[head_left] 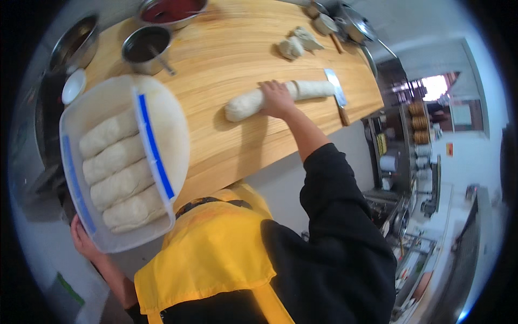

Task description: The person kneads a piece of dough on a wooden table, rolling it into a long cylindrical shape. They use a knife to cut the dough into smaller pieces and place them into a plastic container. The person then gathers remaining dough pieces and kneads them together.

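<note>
My right hand [277, 99] lies over a thick roll of pale dough [244, 106] on the wooden worktop, its fingers curled across the top. A cut separates this roll from a second dough piece [315, 88] to its right. Touching or nearly touching that piece's far end is a cleaver [335, 87], its wooden handle towards the worktop's front edge. My left hand [82, 239] grips the near left corner of a clear plastic container [121, 243], with some fingers hidden. Inside it several dough rolls [117, 162] lie side by side.
Beyond the container are a round pale board [176, 121], a white bowl [74, 86], a metal pot with a utensil [146, 50] and a bowl of red contents [172, 11]. Dough scraps [297, 43] and a wooden-handled ladle [327, 26] lie at the back right.
</note>
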`<state>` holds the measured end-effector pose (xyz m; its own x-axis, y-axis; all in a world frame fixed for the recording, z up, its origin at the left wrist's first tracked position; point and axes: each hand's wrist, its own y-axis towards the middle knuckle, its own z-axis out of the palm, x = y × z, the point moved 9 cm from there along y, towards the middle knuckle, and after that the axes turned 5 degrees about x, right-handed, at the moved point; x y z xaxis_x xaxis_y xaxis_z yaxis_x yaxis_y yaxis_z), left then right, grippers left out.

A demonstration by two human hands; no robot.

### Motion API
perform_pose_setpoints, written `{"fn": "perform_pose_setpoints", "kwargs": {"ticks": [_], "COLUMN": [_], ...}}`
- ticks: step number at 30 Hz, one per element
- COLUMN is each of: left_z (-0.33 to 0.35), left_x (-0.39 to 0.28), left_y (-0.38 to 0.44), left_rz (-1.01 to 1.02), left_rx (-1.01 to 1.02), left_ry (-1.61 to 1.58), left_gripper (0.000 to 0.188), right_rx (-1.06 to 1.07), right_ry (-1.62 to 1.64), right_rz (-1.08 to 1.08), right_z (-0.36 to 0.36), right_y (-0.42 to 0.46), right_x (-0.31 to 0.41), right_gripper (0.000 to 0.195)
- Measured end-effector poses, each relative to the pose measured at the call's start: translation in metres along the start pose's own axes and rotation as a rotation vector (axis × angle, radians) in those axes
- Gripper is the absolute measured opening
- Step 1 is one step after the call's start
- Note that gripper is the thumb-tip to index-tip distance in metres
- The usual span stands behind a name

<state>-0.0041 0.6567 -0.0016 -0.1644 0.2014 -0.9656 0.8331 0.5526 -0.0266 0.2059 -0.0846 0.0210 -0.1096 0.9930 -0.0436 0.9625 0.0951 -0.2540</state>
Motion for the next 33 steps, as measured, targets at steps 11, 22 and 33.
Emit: {"fn": "perform_pose_setpoints", "kwargs": {"ticks": [11,22,33], "left_z": [0.018,0.526,0.874], "left_x": [-0.167,-0.257,-0.298], "left_y": [-0.08,-0.183,-0.357], "left_rz": [0.307,0.725,1.146], "left_rx": [-0.56,0.505,1.102], "left_ry": [0.543,0.42,0.474], "left_gripper": [0.028,0.026,0.033], "right_rx": [-0.677,-0.076,-0.3], "right_ry": [0.225,0.209,1.101], "right_rz": [0.413,0.543,0.517], "right_z": [0.033,0.098,0.018], "right_y": [-0.123,-0.145,-0.207], "right_x": [-0.237,-0.38,-0.316], "right_gripper": [0.044,0.049,0.041]}}
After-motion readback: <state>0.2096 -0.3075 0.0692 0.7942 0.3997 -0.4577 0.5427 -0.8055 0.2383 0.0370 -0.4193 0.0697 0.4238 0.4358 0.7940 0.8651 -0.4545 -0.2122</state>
